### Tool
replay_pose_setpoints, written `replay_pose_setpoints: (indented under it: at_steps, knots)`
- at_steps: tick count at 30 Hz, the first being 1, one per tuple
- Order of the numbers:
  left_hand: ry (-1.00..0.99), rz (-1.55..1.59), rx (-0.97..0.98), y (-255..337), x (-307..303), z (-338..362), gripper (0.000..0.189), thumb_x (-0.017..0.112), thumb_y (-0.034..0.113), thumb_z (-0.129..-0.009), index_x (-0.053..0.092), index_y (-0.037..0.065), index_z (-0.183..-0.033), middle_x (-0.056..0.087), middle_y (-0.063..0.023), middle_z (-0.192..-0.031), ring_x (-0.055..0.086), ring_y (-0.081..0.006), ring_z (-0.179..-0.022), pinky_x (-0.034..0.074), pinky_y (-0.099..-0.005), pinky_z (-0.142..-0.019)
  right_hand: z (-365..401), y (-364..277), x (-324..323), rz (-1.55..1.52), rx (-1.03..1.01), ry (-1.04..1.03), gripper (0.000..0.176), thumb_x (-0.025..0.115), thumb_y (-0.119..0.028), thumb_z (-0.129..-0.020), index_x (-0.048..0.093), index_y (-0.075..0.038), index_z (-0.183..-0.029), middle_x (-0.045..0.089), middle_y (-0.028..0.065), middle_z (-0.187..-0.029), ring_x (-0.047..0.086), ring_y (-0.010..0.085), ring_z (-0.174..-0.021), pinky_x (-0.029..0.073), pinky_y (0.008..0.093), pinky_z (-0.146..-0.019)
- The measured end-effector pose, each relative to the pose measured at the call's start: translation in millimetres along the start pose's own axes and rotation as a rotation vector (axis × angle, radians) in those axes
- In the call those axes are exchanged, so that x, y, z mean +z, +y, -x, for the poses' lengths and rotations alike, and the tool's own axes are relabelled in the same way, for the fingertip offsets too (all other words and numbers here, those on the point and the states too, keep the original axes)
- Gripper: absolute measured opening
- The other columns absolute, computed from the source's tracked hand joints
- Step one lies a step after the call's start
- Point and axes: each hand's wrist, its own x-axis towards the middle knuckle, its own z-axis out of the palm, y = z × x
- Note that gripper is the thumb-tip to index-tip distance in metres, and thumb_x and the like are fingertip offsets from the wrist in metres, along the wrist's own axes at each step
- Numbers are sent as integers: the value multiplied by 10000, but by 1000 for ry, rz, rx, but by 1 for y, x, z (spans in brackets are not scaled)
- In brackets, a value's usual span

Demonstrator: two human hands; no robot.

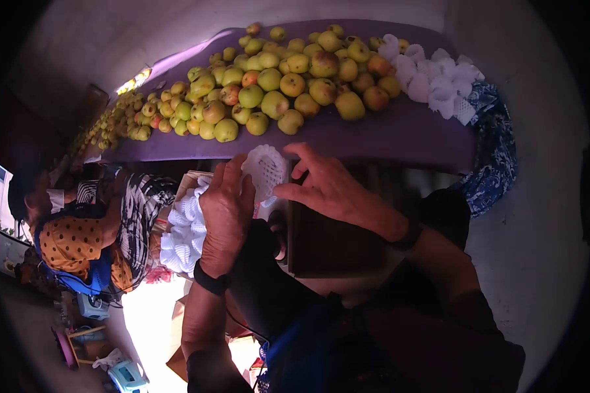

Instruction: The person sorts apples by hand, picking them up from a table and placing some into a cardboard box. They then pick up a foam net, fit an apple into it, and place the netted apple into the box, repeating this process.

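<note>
Left hand clamps one side of a white foam fruit net and the right hand pinches the other, just short of the purple table's near edge. More nets are bunched under the left wrist. Yellow-green apples are heaped along the surface, with spare nets at its right corner. A person in polka dots crouches to the left on the pale floor.

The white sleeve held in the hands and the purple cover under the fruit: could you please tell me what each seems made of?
White sleeve: likely soft foam netting, matte; its open mesh pattern and scalloped edge suggest this. Purple cover: probably cloth, matte; it drapes smoothly over the front edge, though a plastic sheet is possible.
</note>
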Motion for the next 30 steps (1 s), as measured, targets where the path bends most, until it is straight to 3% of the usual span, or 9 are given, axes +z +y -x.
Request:
replay_pose_setpoints:
  at_steps: [2,4,11,17,20,22,25,28,30]
  knots:
    - [-57,39,235,20,25,-9,347,610,37,-795,580,89,-1137,618,-128,-892,645,-315,-705,528,-389,-584,-5,9,-7,-157,-21,34,522,683,-285,-831,426,21,-1166,612,235,-876,628,403,-828,484,461,-691]
    - [-79,127,253,33,45,-12,354,601,35,-796,570,82,-1145,616,-141,-901,638,-338,-715,527,-405,-600,-4,27,-13,55,83,153,478,652,-165,-851,414,-5,-1233,625,224,-935,657,335,-842,511,390,-711]
    - [-269,373,-96,17,103,-1,354,574,15,-765,585,56,-1116,616,-173,-808,622,-347,-709,500,-427,-655,10,63,-43,413,86,270,166,599,-69,-787,585,-33,-949,632,200,-841,630,368,-803,498,426,-696]
    - [-286,455,-131,35,117,2,314,634,92,-744,594,72,-1055,622,-194,-841,620,-352,-760,492,-427,-699,10,68,-23,520,167,132,148,617,-110,-778,574,-50,-906,626,170,-800,621,372,-756,485,447,-645]
    - [-104,299,-10,28,123,-1,287,655,120,-731,593,86,-1010,629,-176,-796,624,-353,-719,494,-428,-659,6,69,-19,549,191,73,164,619,-106,-763,559,-55,-907,616,161,-803,613,377,-723,485,446,-639]
    - [-171,326,-83,13,126,-1,309,667,92,-724,589,58,-1022,606,-123,-665,610,-275,-575,498,-363,-585,5,75,-15,617,108,112,167,620,-98,-754,549,-60,-901,602,144,-791,610,370,-689,488,443,-619]
    - [-218,364,-113,3,116,1,293,679,104,-720,587,60,-995,596,-116,-627,587,-289,-529,487,-365,-558,1,69,-19,803,43,146,182,620,-78,-733,531,-73,-891,576,106,-787,612,344,-654,495,431,-585]
    - [-417,414,-214,3,99,0,286,667,122,-722,585,106,-995,605,-119,-699,618,-339,-642,492,-427,-598,1,75,-18,935,34,131,204,624,-56,-714,525,-81,-890,553,82,-802,618,310,-663,503,420,-563]
    - [-336,339,-136,5,102,2,265,679,131,-721,593,104,-971,595,-115,-727,619,-328,-665,493,-418,-608,1,78,-14,950,9,125,215,628,-46,-707,527,-81,-894,543,79,-808,621,295,-671,506,416,-555]
